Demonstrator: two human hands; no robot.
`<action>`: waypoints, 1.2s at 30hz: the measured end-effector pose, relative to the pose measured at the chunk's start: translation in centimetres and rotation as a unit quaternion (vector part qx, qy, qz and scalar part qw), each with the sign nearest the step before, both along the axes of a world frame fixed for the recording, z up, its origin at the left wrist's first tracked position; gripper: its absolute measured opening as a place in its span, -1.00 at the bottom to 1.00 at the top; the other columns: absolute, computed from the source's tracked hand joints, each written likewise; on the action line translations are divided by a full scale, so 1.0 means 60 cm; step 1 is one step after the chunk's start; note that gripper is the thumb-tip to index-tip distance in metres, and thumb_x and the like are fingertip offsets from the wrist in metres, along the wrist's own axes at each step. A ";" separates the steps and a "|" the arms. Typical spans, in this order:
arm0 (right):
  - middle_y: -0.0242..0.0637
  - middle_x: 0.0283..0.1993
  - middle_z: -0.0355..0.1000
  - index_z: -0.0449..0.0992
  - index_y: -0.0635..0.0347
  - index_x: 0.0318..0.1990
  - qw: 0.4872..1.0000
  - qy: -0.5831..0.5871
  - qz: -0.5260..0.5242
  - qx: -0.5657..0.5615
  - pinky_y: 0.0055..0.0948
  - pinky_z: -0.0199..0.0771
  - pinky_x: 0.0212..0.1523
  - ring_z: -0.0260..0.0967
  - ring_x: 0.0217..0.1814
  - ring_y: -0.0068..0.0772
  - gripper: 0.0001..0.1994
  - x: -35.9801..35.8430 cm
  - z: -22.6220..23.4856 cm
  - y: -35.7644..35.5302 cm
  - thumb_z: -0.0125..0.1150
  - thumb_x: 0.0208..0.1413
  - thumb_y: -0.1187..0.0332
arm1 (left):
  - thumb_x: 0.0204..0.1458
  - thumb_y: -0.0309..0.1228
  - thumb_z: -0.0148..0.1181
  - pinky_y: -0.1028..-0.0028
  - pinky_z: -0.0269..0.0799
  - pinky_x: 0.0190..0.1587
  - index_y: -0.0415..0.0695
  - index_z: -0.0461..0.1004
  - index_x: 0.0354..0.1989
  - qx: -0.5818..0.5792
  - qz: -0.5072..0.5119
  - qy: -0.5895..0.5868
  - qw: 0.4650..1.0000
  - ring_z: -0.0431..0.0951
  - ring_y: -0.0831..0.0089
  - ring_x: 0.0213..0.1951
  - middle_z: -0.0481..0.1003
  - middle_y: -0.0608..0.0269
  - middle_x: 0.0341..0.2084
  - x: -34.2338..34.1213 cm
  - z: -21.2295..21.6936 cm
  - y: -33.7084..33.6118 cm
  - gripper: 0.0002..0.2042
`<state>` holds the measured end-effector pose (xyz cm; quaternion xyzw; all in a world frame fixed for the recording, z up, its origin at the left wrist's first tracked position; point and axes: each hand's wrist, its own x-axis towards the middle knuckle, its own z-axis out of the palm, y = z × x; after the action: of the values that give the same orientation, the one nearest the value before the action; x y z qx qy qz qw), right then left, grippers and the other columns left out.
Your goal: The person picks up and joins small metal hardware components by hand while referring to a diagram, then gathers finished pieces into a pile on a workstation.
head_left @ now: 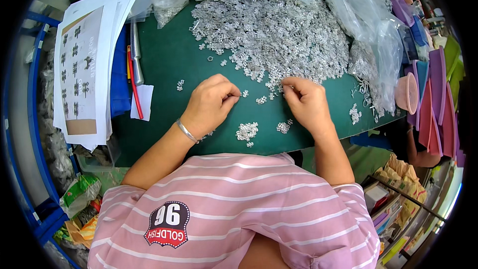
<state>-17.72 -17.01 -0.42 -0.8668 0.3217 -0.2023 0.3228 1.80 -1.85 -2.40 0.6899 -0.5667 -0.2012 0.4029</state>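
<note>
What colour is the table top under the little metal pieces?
Dark green table top, plain, seen in the head view around the silvery metal pieces.

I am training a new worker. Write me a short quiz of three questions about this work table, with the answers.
1. True or false: the table top is red.
2. What lies heaped behind both hands? A) a pile of small metal parts B) coins C) buttons
3. Fill in: the left hand wears a silver ____ on its wrist.

Key
1. False; it is green.
2. A
3. Bracelet. The right hand wears none, and both hands pinch tiny parts.
</note>
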 end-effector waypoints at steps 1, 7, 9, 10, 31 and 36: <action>-0.10 -0.33 0.57 0.63 0.18 -0.26 1.000 -0.005 0.013 -0.015 -0.24 0.55 -0.25 0.55 -0.29 -0.05 -0.87 0.003 -0.002 0.008 0.24 0.04 0.44 | -0.06 -0.64 0.30 0.51 0.46 -0.37 -0.23 0.57 -0.36 -0.001 -0.001 0.000 1.000 0.51 0.45 -0.45 0.47 0.23 -0.42 0.000 0.001 0.000 -0.91; -0.13 -0.35 0.57 0.63 0.16 -0.28 1.000 0.026 -0.002 -0.001 -0.19 0.55 -0.25 0.54 -0.30 -0.04 -0.88 0.000 -0.010 0.014 0.24 0.06 0.38 | -0.05 -0.63 0.30 0.51 0.45 -0.37 -0.23 0.57 -0.36 0.007 0.003 0.009 1.000 0.50 0.46 -0.46 0.47 0.23 -0.42 0.000 0.000 0.001 -0.91; -0.13 -0.36 0.56 0.63 0.15 -0.29 0.999 0.041 0.005 -0.010 -0.20 0.55 -0.26 0.54 -0.31 -0.05 -0.88 0.008 -0.002 0.016 0.25 0.06 0.36 | -0.05 -0.62 0.30 0.51 0.45 -0.37 -0.23 0.57 -0.35 0.013 0.004 0.006 1.000 0.51 0.46 -0.45 0.47 0.22 -0.42 0.000 0.003 0.001 -0.91; -0.14 -0.37 0.56 0.63 0.15 -0.29 0.999 0.048 0.009 -0.014 -0.20 0.55 -0.27 0.54 -0.32 -0.06 -0.88 0.013 0.000 0.019 0.25 0.06 0.35 | -0.05 -0.62 0.30 0.52 0.45 -0.37 -0.23 0.57 -0.35 0.016 0.004 0.004 1.000 0.51 0.46 -0.45 0.47 0.22 -0.41 -0.001 0.004 0.001 -0.91; -0.41 -0.41 0.41 0.49 0.25 -0.28 0.734 -0.276 0.123 0.608 -0.57 0.27 -0.55 0.27 -0.52 -0.60 -0.91 -0.012 0.008 -0.014 0.24 0.05 0.49 | -0.06 -0.62 0.30 0.52 0.46 -0.36 -0.23 0.58 -0.36 0.003 0.001 0.005 1.000 0.52 0.45 -0.45 0.48 0.22 -0.40 -0.001 -0.003 0.001 -0.91; -0.16 -0.37 0.54 0.57 0.16 -0.20 0.988 0.029 0.152 -0.023 -0.18 0.52 -0.33 0.51 -0.32 -0.02 -0.83 0.011 -0.008 0.039 0.29 0.06 0.37 | -0.05 -0.62 0.30 0.52 0.46 -0.36 -0.23 0.58 -0.36 0.008 0.006 0.000 1.000 0.51 0.45 -0.45 0.48 0.22 -0.41 -0.001 -0.001 0.001 -0.91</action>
<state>-17.09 -14.68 -0.91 -0.9182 0.1908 -0.1334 0.3204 1.77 -1.77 -2.46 0.6965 -0.5611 -0.2034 0.3985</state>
